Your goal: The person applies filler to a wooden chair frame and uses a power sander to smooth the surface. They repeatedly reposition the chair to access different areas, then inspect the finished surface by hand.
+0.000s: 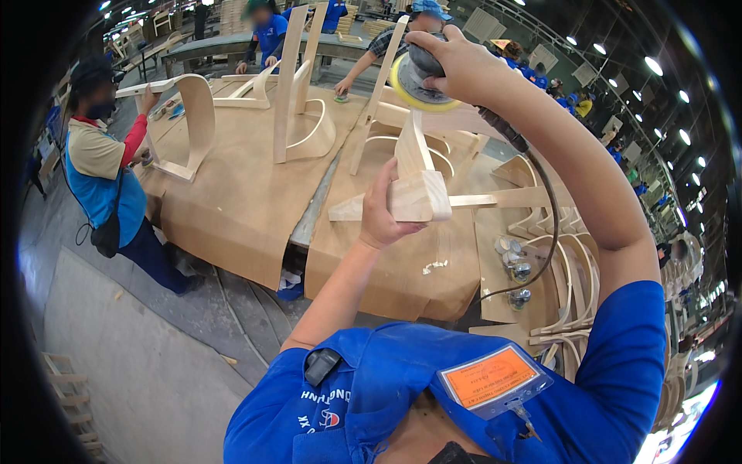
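Observation:
My right hand (471, 71) is raised and closed around a round power sander (426, 68) with a yellow-edged pad. A dark hose (550, 203) trails from the sander down toward the table. My left hand (380, 207) grips a pale wooden chair frame (418, 196) at its thick corner joint, with the thumb along the near side. One bar of the frame points up toward the sander's pad. Whether pad and wood touch, I cannot tell. The frame is held over the brown-covered table (386, 282).
Other wooden frames (301, 127) stand on the table. Curved wooden parts (568, 282) and several small metallic round-topped items (516, 271) lie at the right. A person in a blue vest (108, 178) handles a frame (199, 116) at the left. Across the table, another person's hand (342, 87) holds a green pad.

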`<state>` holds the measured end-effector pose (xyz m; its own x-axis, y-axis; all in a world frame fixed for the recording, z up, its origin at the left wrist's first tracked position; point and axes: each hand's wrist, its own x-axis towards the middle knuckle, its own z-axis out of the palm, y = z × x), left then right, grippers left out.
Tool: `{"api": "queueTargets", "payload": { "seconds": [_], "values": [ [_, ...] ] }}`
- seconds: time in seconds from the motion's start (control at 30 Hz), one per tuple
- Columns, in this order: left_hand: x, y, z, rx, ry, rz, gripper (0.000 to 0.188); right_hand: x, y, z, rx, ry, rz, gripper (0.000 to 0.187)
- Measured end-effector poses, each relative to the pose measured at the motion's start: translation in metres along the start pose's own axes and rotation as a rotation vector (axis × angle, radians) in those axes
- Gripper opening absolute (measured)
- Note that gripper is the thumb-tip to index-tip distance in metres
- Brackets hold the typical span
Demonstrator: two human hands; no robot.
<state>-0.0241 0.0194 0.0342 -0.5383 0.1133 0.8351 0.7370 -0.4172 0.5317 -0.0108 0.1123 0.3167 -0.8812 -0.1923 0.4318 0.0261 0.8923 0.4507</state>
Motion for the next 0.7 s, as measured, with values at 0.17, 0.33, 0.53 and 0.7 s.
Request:
{"api": "queueTargets", "payload": {
  "seconds": [0.17, 0.33, 0.53, 0.7],
  "values": [
    [-0.001, 0.000, 0.001, -0.048, 0.004, -0.046, 0.114, 0.004, 0.001, -0.003, -0.013, 0.021, 0.064, 0.068],
    [-0.001, -0.001, 0.000, -0.028, 0.009, -0.037, 0.115, 0.000, 0.003, 0.000, 0.035, -0.047, -0.003, 0.066],
    [-0.003, -0.002, 0.001, -0.019, -0.002, -0.057, 0.116, 0.014, 0.024, -0.002, 0.022, 0.020, 0.090, 0.067],
    [-0.003, -0.006, 0.001, -0.027, 0.013, -0.053, 0.115, 0.032, 0.050, 0.005, -0.056, -0.020, 0.148, 0.069]
  ]
}}
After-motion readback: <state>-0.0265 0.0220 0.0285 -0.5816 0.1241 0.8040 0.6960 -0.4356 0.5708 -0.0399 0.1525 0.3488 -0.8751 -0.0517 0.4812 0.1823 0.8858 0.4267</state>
